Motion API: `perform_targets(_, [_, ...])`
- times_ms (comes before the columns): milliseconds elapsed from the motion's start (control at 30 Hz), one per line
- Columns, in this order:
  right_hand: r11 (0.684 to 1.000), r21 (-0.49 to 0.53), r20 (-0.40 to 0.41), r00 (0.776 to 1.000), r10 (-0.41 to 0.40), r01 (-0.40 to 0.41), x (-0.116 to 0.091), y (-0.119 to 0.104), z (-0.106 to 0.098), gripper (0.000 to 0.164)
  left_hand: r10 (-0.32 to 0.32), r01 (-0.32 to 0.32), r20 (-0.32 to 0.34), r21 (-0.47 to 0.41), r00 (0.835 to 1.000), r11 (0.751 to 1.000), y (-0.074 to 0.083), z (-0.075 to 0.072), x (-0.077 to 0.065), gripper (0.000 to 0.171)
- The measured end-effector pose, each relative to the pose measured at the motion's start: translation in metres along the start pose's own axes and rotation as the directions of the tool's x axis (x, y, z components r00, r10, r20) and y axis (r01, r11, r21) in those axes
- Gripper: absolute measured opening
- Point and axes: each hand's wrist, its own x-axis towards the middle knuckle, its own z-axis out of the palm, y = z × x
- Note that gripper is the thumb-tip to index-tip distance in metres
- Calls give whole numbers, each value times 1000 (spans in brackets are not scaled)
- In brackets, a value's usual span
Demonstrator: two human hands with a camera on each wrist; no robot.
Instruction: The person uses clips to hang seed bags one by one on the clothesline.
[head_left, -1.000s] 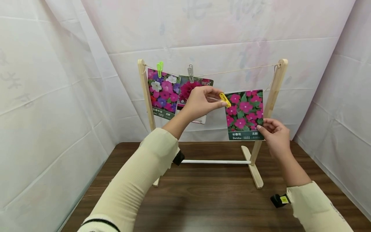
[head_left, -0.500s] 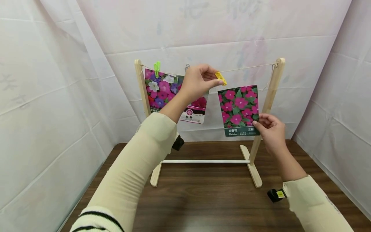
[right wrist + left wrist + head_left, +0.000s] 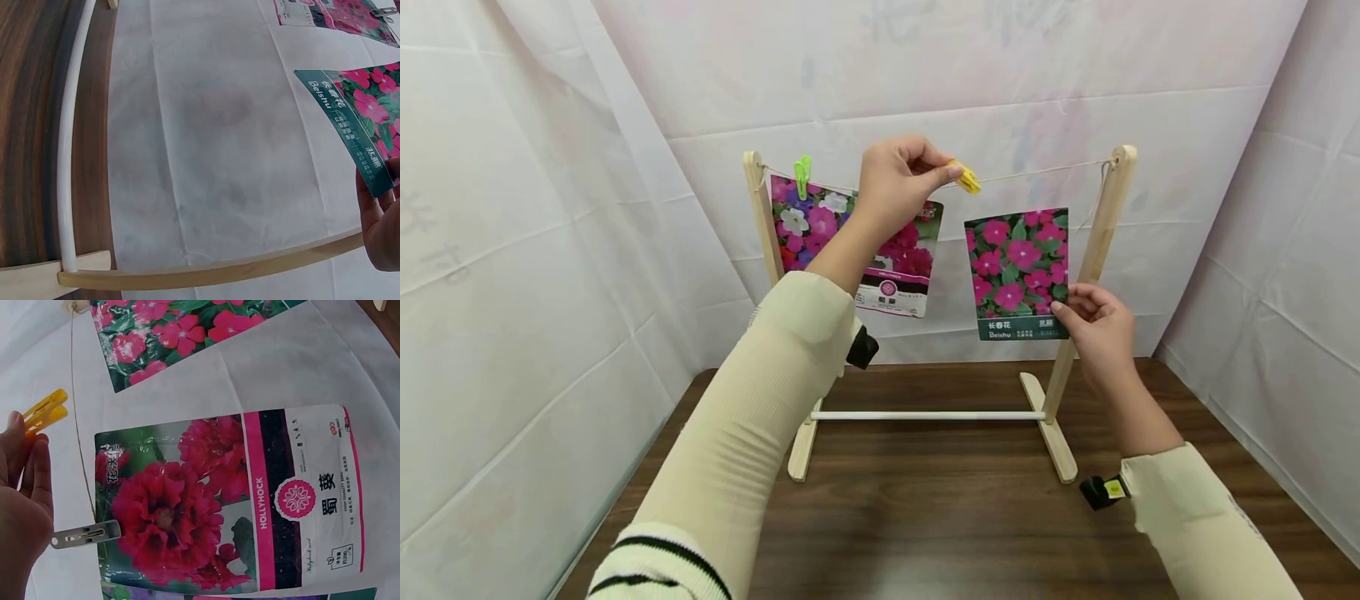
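Observation:
My left hand (image 3: 898, 179) pinches a yellow clothespin (image 3: 967, 177) between thumb and fingers, close to the string (image 3: 1037, 172). In the left wrist view the clothespin's two prongs (image 3: 47, 412) look slightly apart, near the string. My right hand (image 3: 1097, 329) grips a seed packet with pink flowers (image 3: 1018, 262) by its lower right corner, the packet upright and below the string. A hollyhock seed packet (image 3: 181, 500) hangs from a grey clothespin (image 3: 86, 534). Left of it hangs a mixed-flower packet (image 3: 808, 221) under a green clothespin (image 3: 802, 177), partly hidden by my left arm.
A wooden stand has a left post (image 3: 760, 212), a right post (image 3: 1108, 217) and a white crossbar (image 3: 925, 415). It stands on a dark wooden table (image 3: 925, 508). White cloth (image 3: 700, 92) surrounds it at the back and sides.
My left hand has risen with the yellow clothespin from the packet's upper left corner to the string. My right hand has lifted the pink-flower packet slightly.

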Motion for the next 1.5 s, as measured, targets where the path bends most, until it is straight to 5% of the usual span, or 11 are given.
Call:
perform_targets(367, [989, -128, 3, 997, -71, 70, 11, -1, 17, 13, -5, 4, 6, 28, 1000, 1000, -3, 0, 4, 13])
perform_targets(867, [986, -139, 16, 995, -94, 96, 18, -9, 30, 13, 39, -42, 47, 63, 998, 997, -5, 7, 4, 12])
perform_targets(1500, [988, -106, 9, 994, -108, 108, 14, -7, 35, 13, -35, 20, 95, 150, 995, 988, -6, 15, 4, 14])
